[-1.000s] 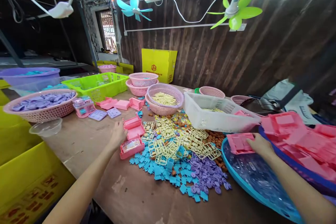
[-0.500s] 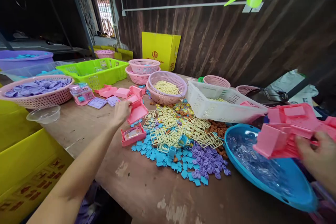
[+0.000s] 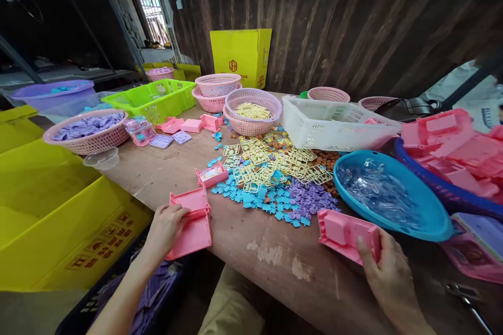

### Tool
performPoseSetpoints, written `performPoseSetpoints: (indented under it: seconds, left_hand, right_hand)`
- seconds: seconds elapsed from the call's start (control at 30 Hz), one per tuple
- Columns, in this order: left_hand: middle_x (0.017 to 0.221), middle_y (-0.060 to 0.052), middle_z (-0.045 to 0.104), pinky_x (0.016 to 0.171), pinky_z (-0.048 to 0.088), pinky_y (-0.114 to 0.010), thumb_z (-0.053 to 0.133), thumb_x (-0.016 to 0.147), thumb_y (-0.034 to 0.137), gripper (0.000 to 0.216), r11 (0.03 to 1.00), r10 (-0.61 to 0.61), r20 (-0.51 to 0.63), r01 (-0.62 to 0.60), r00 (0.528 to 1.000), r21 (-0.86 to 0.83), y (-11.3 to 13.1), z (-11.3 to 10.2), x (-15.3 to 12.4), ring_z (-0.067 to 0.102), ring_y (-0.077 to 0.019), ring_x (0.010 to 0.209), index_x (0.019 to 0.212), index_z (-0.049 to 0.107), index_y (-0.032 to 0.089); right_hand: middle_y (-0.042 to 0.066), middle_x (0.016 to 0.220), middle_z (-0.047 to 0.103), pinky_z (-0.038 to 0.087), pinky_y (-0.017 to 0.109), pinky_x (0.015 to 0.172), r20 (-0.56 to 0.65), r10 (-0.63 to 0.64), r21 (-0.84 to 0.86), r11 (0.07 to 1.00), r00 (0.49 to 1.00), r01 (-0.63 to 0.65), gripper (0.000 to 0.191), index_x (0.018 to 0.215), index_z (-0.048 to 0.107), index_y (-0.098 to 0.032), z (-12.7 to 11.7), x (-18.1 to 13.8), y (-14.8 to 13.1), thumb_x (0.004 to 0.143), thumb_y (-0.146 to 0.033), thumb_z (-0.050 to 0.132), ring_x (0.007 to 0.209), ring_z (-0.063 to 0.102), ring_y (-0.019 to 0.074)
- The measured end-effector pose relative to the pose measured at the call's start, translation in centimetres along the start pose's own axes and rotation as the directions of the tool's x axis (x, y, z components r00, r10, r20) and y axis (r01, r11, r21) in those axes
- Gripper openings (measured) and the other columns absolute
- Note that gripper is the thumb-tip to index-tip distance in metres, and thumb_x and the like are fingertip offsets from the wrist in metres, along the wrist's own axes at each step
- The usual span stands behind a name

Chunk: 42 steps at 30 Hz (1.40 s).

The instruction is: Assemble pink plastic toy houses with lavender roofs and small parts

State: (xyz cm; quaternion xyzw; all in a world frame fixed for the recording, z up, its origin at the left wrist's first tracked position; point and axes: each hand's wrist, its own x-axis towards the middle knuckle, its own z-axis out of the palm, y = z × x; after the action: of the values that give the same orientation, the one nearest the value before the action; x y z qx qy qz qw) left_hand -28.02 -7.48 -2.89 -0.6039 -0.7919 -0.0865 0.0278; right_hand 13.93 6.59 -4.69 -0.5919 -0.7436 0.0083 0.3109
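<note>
A pink two-panel case (image 3: 194, 235) lies spread open in a person's left hand (image 3: 167, 230), the fingers closed over its outer side at the front edge of a crowded tabletop (image 3: 251, 230). In the right hand (image 3: 387, 267), thumb laid across the top face, a molded pink part (image 3: 334, 233) is gripped by one end, its other end pointing toward the left hand. Whether either piece rests on the surface cannot be told. Just beyond the left hand sits a pink box (image 3: 220, 179) with a packet inside. Between the hands and farther out spread light-blue pieces (image 3: 243, 196), purple pieces (image 3: 310, 198) and pale yellow frames (image 3: 257, 157). Beyond the right hand stands a blue tray (image 3: 427, 204) of clear plastic pieces (image 3: 377, 188); farther to its right, pink parts (image 3: 463, 152) heap above a dark-blue basket (image 3: 436, 186). A pink-and-purple case (image 3: 471, 251) lies near the right hand, on its outer side. Well beyond the left hand are a bright green crate (image 3: 176, 102) and a pink basket (image 3: 104, 144) of purple parts; a yellow carton (image 3: 58, 235) stands to that hand's outer side.
</note>
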Motion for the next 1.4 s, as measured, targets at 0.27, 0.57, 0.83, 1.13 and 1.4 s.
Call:
performPoseSetpoints:
  seconds: [0.27,0.57,0.83,1.13,1.4]
  left_hand:
    - [0.092,-0.010,0.069,0.081,0.040,-0.038,0.039,0.087,0.020,0.028,0.933,-0.351,0.041,0.345,0.936,0.102,1.1,0.6,1.7,0.062,-0.0255,0.093,0.091,0.066,0.017]
    - [0.112,-0.020,0.054,0.073,0.046,-0.038,0.044,0.085,0.038,0.045,0.795,-0.604,-0.166,0.603,0.780,-0.058,1.9,-0.6,-0.3,0.058,-0.0306,0.098,0.117,0.044,0.006]
    - [0.100,-0.011,0.056,0.071,0.048,-0.033,0.036,0.081,0.013,0.022,0.937,-0.336,-0.084,0.323,0.938,-0.133,-0.4,0.2,-2.9,0.060,-0.0218,0.083,0.097,0.051,0.016]
    - [0.099,-0.006,0.060,0.076,0.047,-0.029,0.045,0.079,0.011,0.016,0.980,0.124,0.195,-0.090,0.973,-0.176,-0.7,0.1,-2.9,0.059,-0.0189,0.089,0.075,0.058,0.019]
    - [0.080,-0.001,0.052,0.071,0.041,-0.023,0.046,0.086,0.042,0.027,0.528,0.390,0.261,0.018,0.883,-0.849,1.6,-5.4,-1.5,0.048,-0.0136,0.076,0.081,0.051,0.017]
  right_hand:
    - [0.011,0.082,0.058,0.038,0.037,0.068,-0.130,-0.515,-0.289,0.837,0.847,0.465,0.037,0.121,0.040,-0.015,1.7,-4.3,-0.5,0.089,-0.034,0.039,0.072,0.053,0.0269]
    - [0.012,0.090,0.058,0.037,0.037,0.068,-0.035,-0.549,-0.246,0.815,0.835,0.525,0.038,0.109,0.051,-0.017,1.4,-5.4,-0.3,0.088,-0.045,0.038,0.077,0.054,0.0261]
    - [0.011,0.136,0.044,0.038,0.045,0.087,0.323,-0.600,-0.040,0.764,0.732,0.644,0.023,0.086,0.061,-0.023,0.4,-2.5,0.3,0.072,-0.041,0.057,0.123,0.040,0.0328]
    - [0.016,0.143,0.034,0.030,0.056,0.095,0.584,-0.485,0.118,0.844,0.651,0.523,0.055,0.101,0.056,-0.024,2.4,0.8,0.9,0.053,-0.047,0.067,0.132,0.028,0.0369]
    - [0.014,0.116,0.055,0.039,0.051,0.090,0.680,-0.408,0.264,0.912,0.609,0.316,0.047,0.090,0.056,-0.022,0.7,1.7,-1.4,0.048,-0.037,0.069,0.110,0.049,0.0346]
